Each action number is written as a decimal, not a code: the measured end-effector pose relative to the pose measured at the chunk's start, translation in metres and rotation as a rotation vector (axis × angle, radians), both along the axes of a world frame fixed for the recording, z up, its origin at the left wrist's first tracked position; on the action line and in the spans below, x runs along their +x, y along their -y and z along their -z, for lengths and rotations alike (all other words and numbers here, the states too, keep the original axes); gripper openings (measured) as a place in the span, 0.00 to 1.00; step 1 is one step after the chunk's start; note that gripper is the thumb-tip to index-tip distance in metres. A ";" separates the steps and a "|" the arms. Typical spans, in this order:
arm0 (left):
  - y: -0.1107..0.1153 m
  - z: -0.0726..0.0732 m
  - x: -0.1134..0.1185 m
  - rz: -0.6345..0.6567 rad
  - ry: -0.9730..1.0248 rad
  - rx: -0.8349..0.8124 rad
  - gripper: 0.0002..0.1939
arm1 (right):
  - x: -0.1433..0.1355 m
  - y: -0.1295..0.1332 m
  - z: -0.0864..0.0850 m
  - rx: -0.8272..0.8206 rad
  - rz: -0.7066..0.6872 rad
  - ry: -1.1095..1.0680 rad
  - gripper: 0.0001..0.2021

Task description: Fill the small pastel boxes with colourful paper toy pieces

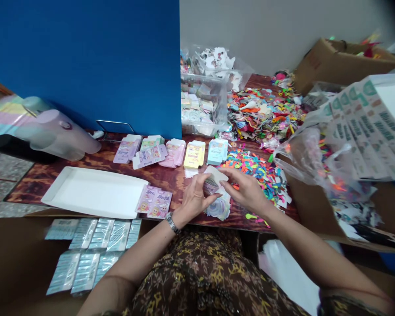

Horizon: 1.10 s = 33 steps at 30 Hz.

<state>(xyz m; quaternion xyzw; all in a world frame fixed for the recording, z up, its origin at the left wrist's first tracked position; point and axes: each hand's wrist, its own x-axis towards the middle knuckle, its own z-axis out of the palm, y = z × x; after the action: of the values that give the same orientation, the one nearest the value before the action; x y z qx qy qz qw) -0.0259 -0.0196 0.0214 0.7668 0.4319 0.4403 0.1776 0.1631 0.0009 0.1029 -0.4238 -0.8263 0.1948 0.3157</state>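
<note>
Apparently, the step in hand is at the mouth of a small lilac carton [211,188] whose white flap [217,172] stands raised; whether it is being filled or closed, I cannot tell. At the left of the counter [34,181] lies a shallow white tray [95,191], and at its right near corner two lilac boxes [159,203] lie flat, the left one overlapping the rim. Farther back, a row of carton stacks [173,152] runs from lilac on the left to blue on the right. Next comes the left hand [195,194], curled around the left side of the carton and gripping it. The carton sits tilted between the hands, above some clear packets [220,210] near the counter's near edge. To its right, the right hand [246,189] has bent fingers against the flap; whether they pinch it I cannot tell. In my judgement, the next move calls for a steady left grip while the right fingertips guide the flap without creasing it. Farthest right of these, loose coloured pieces [256,167] spread just beyond the right hand.
</note>
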 end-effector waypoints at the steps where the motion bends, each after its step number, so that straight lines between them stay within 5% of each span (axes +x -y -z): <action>1: 0.001 0.001 -0.001 0.001 -0.008 0.012 0.38 | -0.001 0.002 0.001 -0.014 0.001 -0.023 0.15; 7: 0.008 -0.001 -0.003 -0.054 -0.065 -0.065 0.48 | -0.006 0.010 0.000 -0.113 -0.049 -0.094 0.08; 12: 0.012 -0.015 -0.001 -0.069 -0.139 -0.133 0.48 | -0.013 0.009 -0.002 -0.281 0.072 -0.170 0.07; 22: 0.014 -0.020 -0.005 -0.187 -0.415 -0.060 0.52 | -0.025 0.021 0.004 0.078 0.056 -0.058 0.12; 33: 0.021 -0.018 -0.010 -0.201 -0.493 -0.124 0.51 | -0.039 0.041 0.031 0.017 0.110 -0.132 0.21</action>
<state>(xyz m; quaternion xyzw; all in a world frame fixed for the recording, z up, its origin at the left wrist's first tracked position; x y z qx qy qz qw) -0.0359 -0.0402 0.0396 0.7918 0.5622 0.2285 0.0690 0.1242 -0.0400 0.0716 -0.4523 -0.7806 0.1978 0.3833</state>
